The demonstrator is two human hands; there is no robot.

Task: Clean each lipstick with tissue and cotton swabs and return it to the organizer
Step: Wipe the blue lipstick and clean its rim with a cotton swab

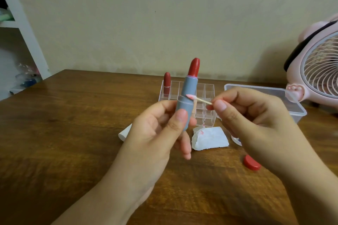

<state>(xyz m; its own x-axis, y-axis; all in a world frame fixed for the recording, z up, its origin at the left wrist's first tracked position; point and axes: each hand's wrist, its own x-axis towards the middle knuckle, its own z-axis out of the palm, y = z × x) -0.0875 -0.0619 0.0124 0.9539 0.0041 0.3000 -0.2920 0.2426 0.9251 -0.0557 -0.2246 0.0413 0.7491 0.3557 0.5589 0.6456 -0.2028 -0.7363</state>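
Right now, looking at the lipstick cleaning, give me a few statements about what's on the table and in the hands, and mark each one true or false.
1. The left hand holds a grey lipstick upright with its red stick showing. True.
2. The right hand pinches a tissue. False: it pinches a cotton swab, whose pink-stained tip touches the grey tube.
3. The clear organizer holds a lipstick in its far left corner. True.
4. The red cap is on the lipstick. False: it lies on the table.
5. The tissue is spotless. False: it has red marks.
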